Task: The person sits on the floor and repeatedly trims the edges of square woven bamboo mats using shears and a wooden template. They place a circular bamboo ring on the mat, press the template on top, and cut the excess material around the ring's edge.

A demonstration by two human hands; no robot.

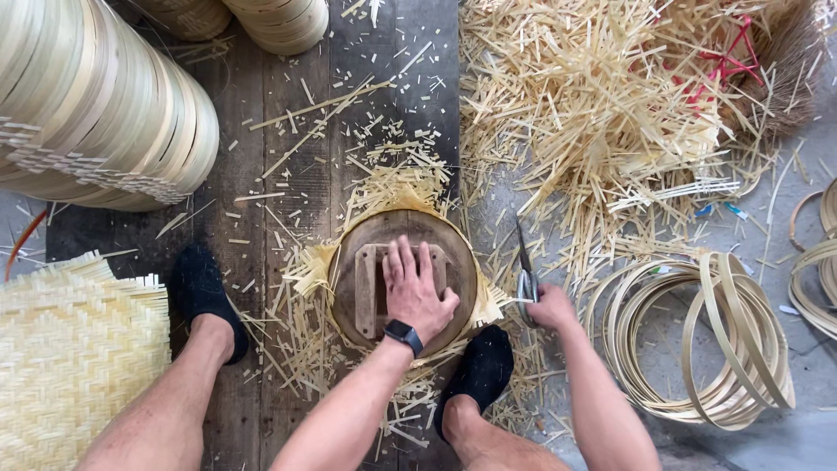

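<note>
Overhead view of a person seated above a plank floor (261, 174), both forearms entering from the lower edge. The left hand (417, 292) lies palm down, fingers (403, 262) spread and flat, pressing on a round wooden disc (453, 262) near the centre of the view; it grips nothing, and a dark watch (404, 336) sits on the wrist. Under the hand a rectangular wooden block (366, 292) is fixed to the disc. The disc rests on a woven bamboo mat (318, 266), whose frayed edge shows all round it. The right hand (551, 307), at 3 o'clock from the disc, is clenched round the handles of a pair of shears (526, 270), blades pointing toward 12 o'clock, just beside the disc's rim. Two feet in dark socks brace the work: the left foot (205, 296) at 9 o'clock, well apart from the disc, and the right foot (479, 371) at 5 o'clock, touching the mat's edge. A heap of bamboo offcuts (593, 113) fills the 1 o'clock area, with red cord (724, 57) on it. Coiled bamboo hoops (697, 340) lie at 4 o'clock. A stack of round bamboo rims (96, 105) lies at 10 o'clock, and a pile of woven sheets (74, 349) at 8 o'clock. No labels or signs can be made out.
</note>
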